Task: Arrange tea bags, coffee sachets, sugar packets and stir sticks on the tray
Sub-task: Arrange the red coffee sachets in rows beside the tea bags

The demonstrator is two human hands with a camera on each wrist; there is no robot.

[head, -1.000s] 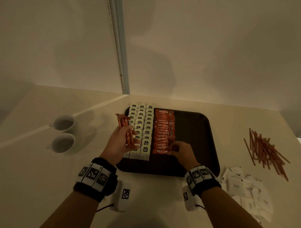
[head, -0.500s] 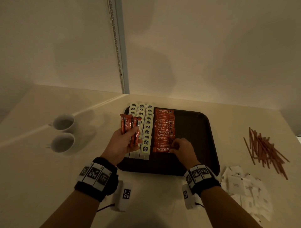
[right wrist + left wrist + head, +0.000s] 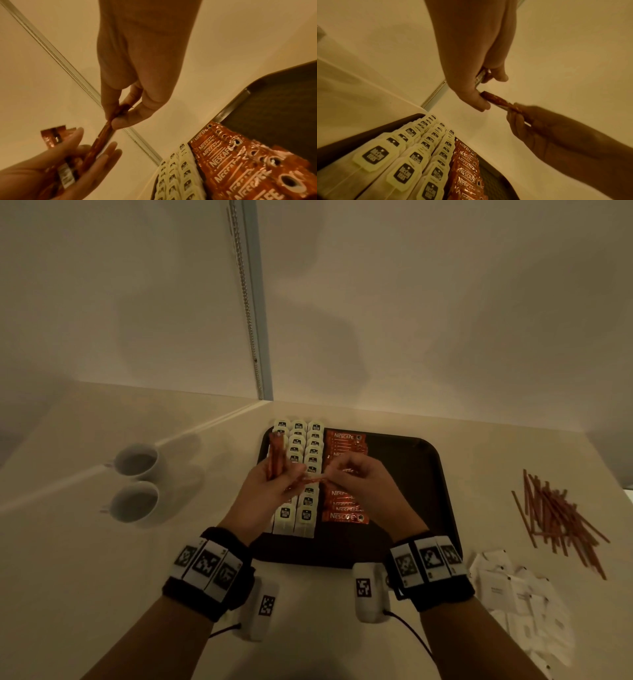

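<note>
Standing at a cream counter [image 3: 85, 594] against a pale wall [image 3: 445, 302]: two cups [image 3: 137, 460], one tray [image 3: 428, 474], three teabag rows [image 3: 298, 440]; my left hand [image 3: 263, 491] grips sachets [image 3: 275, 453], my right hand [image 3: 363, 484] pinches one sachet [image 3: 496, 100].

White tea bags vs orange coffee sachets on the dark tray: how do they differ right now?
The white tea bags fill three columns at the dark tray's left side; the orange Nescafe coffee sachets form one column beside them. Tea bags carry dark square labels; sachets carry white lettering. More sachets are off the tray in the left hand; no tea bag is held. Both lie in overlapping rows.
</note>
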